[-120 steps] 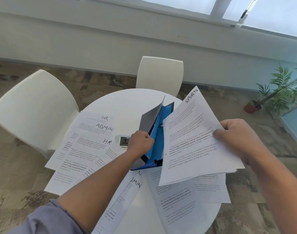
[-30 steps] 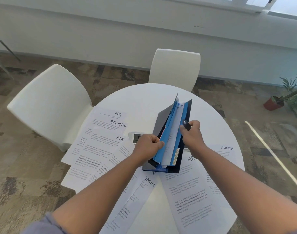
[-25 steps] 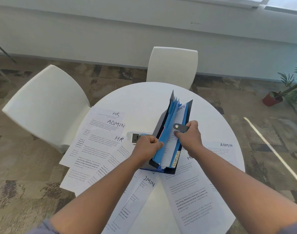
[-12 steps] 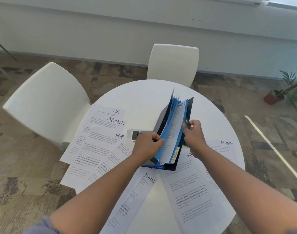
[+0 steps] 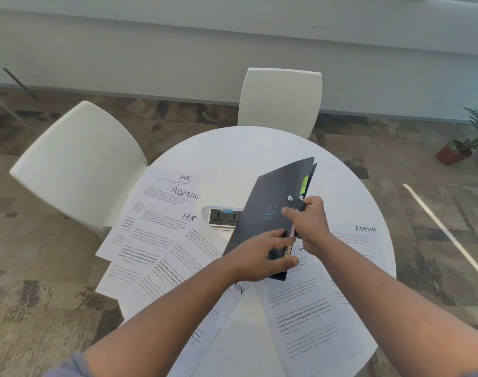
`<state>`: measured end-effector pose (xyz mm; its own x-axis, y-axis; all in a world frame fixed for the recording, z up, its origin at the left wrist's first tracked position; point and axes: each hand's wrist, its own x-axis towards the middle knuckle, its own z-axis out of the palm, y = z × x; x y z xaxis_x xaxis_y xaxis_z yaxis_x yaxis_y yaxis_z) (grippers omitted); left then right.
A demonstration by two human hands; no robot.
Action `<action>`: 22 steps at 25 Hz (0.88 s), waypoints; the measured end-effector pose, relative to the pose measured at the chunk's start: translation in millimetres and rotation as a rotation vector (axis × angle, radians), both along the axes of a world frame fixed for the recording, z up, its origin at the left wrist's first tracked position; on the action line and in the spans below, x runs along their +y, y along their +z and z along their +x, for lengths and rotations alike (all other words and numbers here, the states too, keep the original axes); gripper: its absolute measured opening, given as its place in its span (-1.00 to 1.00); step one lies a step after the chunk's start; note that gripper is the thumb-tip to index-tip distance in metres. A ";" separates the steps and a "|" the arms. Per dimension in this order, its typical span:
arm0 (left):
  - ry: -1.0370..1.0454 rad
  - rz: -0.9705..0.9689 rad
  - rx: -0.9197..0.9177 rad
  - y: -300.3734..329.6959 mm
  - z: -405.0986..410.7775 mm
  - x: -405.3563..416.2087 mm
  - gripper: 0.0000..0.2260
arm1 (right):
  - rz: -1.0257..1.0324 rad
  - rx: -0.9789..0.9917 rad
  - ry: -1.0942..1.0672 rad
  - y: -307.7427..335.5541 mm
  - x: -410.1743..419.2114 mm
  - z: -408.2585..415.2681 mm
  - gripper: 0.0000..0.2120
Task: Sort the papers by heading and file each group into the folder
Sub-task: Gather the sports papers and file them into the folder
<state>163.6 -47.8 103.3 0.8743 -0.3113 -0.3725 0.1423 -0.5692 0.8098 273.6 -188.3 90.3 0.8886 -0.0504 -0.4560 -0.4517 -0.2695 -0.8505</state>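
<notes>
The folder [image 5: 270, 213] is closed, tilted above the bench [image 5: 232, 148], long axis near-left to far-right. The right hand [image 5: 308, 221] pinches its snap tab; the left hand [image 5: 262, 254] clasps its near end. HR and ADMIN papers [image 5: 161, 213] lie left, nearer the left hand.

I'm looking down at a round white table [image 5: 232, 148], HR and ADMIN papers [image 5: 161, 227] scattered flat across it, plus a socket box [image 5: 223, 216] mid-table.
</notes>
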 end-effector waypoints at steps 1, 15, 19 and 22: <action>0.027 -0.088 0.021 -2.5 0.7 -2.9 -0.54 | -0.027 -0.013 -0.001 -3.9 -5.3 2.7 -0.68; 0.886 -0.698 0.594 -48.3 45.2 24.2 -0.77 | 0.493 0.006 -0.011 18.6 -88.9 97.3 -0.57; 1.039 -0.748 0.559 -52.9 65.2 15.2 -0.71 | 0.457 0.201 0.163 -11.4 -100.9 101.2 -0.49; 1.118 -0.665 0.517 -59.7 82.1 12.4 -0.68 | 0.243 0.375 0.338 -36.1 -107.9 98.5 -0.50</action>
